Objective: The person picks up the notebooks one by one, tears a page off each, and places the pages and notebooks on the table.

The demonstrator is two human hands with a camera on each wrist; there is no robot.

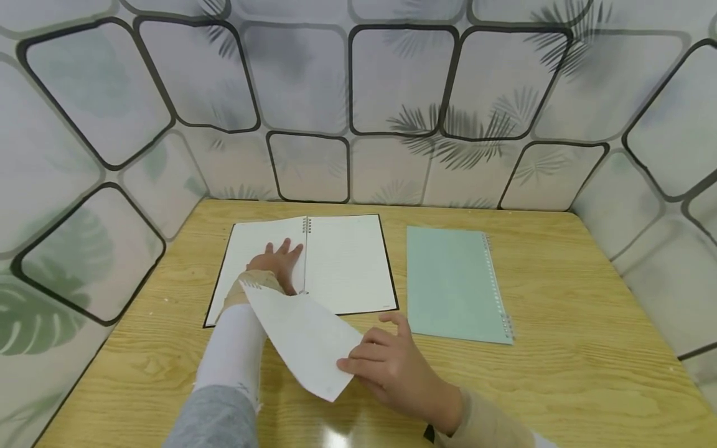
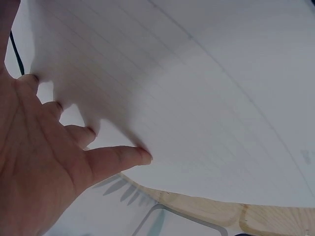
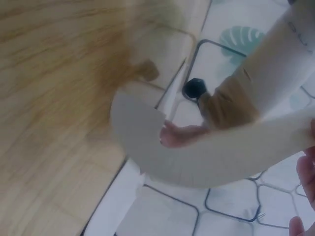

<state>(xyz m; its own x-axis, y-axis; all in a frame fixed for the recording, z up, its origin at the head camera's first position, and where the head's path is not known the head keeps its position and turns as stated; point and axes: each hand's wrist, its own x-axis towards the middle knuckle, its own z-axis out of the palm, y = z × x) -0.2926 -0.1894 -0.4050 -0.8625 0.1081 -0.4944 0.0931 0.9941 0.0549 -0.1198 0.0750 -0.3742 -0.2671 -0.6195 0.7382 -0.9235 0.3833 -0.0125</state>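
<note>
A spiral notebook [image 1: 351,267] with dark cover edges lies open, showing white lined pages. My left hand [image 1: 274,266] rests on its left page with the fingers spread; the left wrist view shows the thumb [image 2: 120,158] stretched out over the paper. In front of the notebook, my right hand [image 1: 394,367] pinches a loose white sheet [image 1: 308,342] by its near right side. A row of torn binding holes shows at the sheet's far left corner, which overlaps my left wrist. In the right wrist view the sheet [image 3: 197,164] curves, with my right fingertips [image 3: 306,174] at the frame's edge.
A closed light green spiral notebook [image 1: 452,286] lies to the right of the open one, its binding on the right. Both are on a wooden table [image 1: 571,348]. Patterned fabric walls [image 1: 403,87] enclose the table at the back and sides.
</note>
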